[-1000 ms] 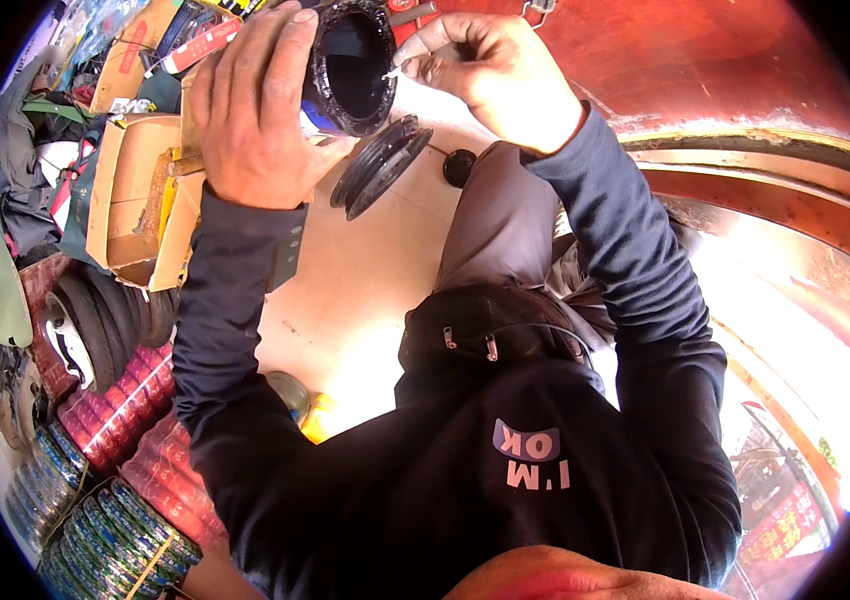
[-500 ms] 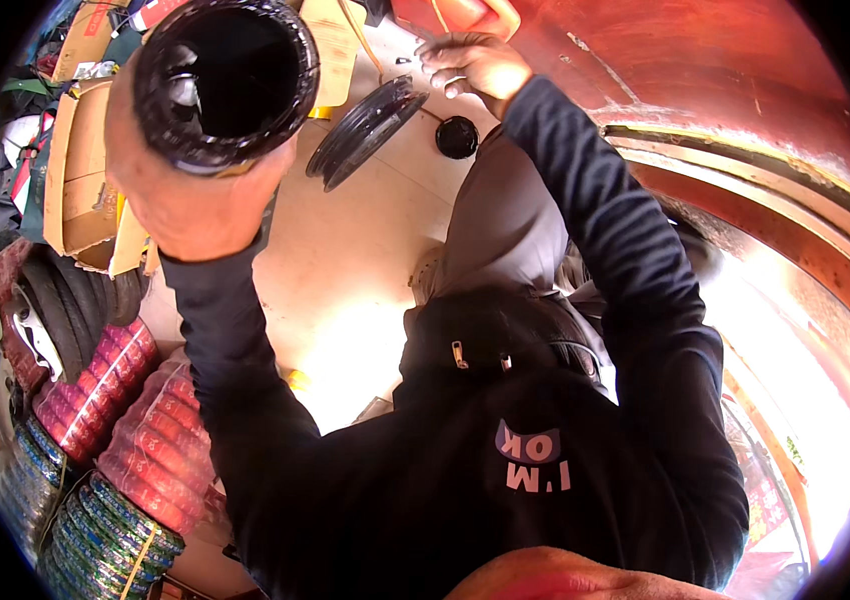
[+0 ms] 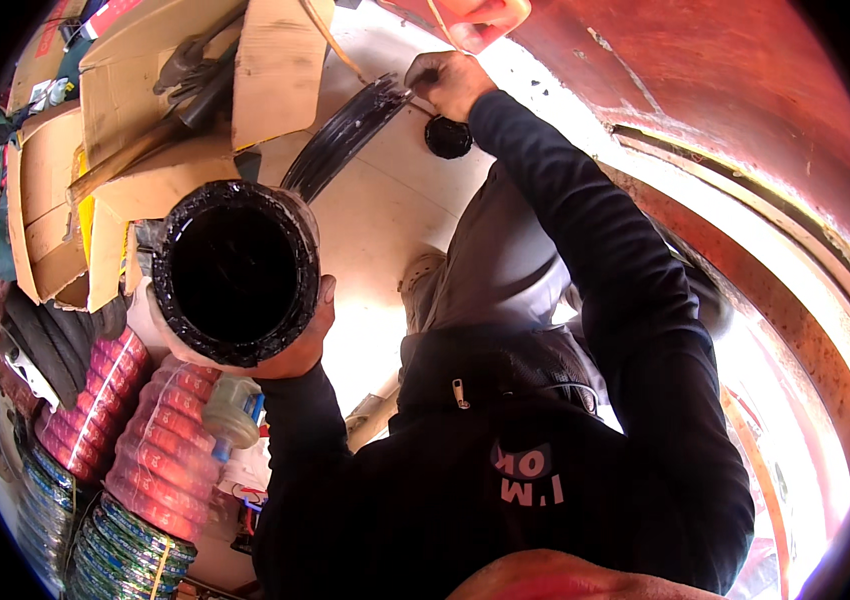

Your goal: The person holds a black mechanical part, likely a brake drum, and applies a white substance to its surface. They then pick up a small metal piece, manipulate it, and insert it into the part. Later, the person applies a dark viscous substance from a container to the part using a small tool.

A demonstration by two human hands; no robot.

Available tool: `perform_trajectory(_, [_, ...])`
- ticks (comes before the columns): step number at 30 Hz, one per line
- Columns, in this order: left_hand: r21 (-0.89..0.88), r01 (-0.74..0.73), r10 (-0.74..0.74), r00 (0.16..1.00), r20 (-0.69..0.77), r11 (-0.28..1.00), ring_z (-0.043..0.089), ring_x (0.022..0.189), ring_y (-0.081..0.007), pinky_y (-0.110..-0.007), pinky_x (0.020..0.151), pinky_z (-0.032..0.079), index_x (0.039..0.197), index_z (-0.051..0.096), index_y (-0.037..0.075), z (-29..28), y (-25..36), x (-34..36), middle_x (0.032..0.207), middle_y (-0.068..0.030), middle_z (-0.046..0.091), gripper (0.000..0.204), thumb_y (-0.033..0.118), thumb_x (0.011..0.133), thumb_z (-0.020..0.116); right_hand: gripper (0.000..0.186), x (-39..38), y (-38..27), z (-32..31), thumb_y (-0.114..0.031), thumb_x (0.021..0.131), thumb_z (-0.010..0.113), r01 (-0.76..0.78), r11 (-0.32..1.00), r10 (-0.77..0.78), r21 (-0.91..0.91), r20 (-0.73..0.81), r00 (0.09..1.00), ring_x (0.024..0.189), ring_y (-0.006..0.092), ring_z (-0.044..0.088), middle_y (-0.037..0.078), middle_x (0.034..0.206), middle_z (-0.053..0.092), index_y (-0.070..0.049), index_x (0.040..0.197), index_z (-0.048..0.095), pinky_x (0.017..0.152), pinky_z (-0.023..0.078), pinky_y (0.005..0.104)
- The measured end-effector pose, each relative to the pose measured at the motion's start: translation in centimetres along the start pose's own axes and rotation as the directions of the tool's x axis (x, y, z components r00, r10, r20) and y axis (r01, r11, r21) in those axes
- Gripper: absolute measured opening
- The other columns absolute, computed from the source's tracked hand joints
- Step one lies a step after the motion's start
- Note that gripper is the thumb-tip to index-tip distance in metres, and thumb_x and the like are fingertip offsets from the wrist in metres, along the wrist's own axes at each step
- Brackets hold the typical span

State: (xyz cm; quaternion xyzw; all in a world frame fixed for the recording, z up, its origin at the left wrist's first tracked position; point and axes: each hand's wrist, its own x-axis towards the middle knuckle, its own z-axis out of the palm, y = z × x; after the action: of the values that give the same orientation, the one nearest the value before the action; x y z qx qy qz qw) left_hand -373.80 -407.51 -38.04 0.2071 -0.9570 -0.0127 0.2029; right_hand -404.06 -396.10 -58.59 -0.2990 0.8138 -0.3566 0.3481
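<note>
My left hand (image 3: pixel 295 345) is wrapped round a can (image 3: pixel 303 222), its wide mouth turned up towards me. Glossy black stuff coats the rim, and the inside is dark. Farther off, my right hand (image 3: pixel 450 84) is closed at the upper end of a curved, ridged black piece (image 3: pixel 350 132) that looks like a wheel rim or tyre seen edge-on. What its fingers pinch, if anything, is too small to make out. Just below that hand lies a round black lid-like disc (image 3: pixel 447 138), with a thin rod reaching from it towards the black piece.
Open cardboard boxes (image 3: pixel 280 85) stand at the far left. Wrapped red coils (image 3: pixel 160 450) and green-blue coils (image 3: pixel 130 540) lie at the near left, below dark tyres (image 3: pixel 50 340). A clear jug (image 3: pixel 232 412) stands beside them. A curved red metal surface (image 3: pixel 725 90) borders the right.
The can in my left hand has come lower and nearer my body, uncovering the cardboard boxes. My right hand has moved slightly left, and its fingers have closed.
</note>
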Motion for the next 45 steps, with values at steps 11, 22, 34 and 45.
perform_trajectory(11, [-0.380, 0.239, -0.279, 0.959, -0.053, 0.894, 0.044, 0.141, -0.0373, -0.050, 0.118, 0.036, 0.156, 0.019, -0.005, 6.1, 1.5, -1.9, 0.153, -0.0233, 0.041, 0.132, 0.060, 0.066, 0.091, 0.019, 0.7, 1.7, 0.2, -0.018, 0.078, 0.082, 0.229, 0.973, -0.228, 0.009, -0.063, 0.972, 0.073, 0.0230, 0.071, 0.008, 0.080, 0.075, -0.014, 0.096, 0.078, 0.071, 0.057, 0.0347])
perform_trajectory(22, [-0.566, 0.367, -0.440, 0.898, 0.009, 0.738, 0.045, 0.138, -0.0379, -0.051, 0.118, 0.039, 0.157, 0.009, 0.002, 7.9, 2.7, -3.9, 0.152, -0.0237, 0.036, 0.138, 0.023, 0.054, 0.099, 0.012, 0.6, 1.6, 0.2, -0.004, 0.087, 0.072, 0.101, 0.991, -0.100, 0.085, -0.010, 0.995, 0.078, 0.0130, 0.068, 0.004, 0.085, 0.074, -0.004, 0.098, 0.075, 0.076, 0.055, 0.0278])
perform_trajectory(34, [-0.586, 0.326, -0.406, 0.914, -0.005, 0.742, 0.045, 0.138, -0.0376, -0.051, 0.118, 0.038, 0.155, 0.011, 0.000, 8.7, 2.2, -4.1, 0.152, -0.0245, 0.036, 0.135, 0.027, 0.056, 0.098, 0.011, 1.4, 0.9, -0.6, -0.005, 0.087, 0.072, 0.086, 0.990, -0.089, 0.115, 0.020, 0.996, 0.083, 0.0135, 0.070, 0.005, 0.089, 0.075, -0.004, 0.097, 0.076, 0.082, 0.056, 0.0281])
perform_trajectory(45, [-0.654, 0.349, -0.512, 0.857, -0.068, 0.671, 0.046, 0.139, -0.0379, -0.050, 0.117, 0.040, 0.154, 0.020, -0.005, 9.3, 2.9, -4.1, 0.149, -0.0238, 0.043, 0.131, 0.050, 0.063, 0.096, 0.015, 0.1, -0.9, -0.5, -0.014, 0.078, 0.077, 0.164, 0.983, -0.162, 0.079, -0.022, 0.986, 0.078, 0.0252, 0.072, 0.009, 0.083, 0.076, -0.011, 0.092, 0.079, 0.076, 0.057, 0.0348])
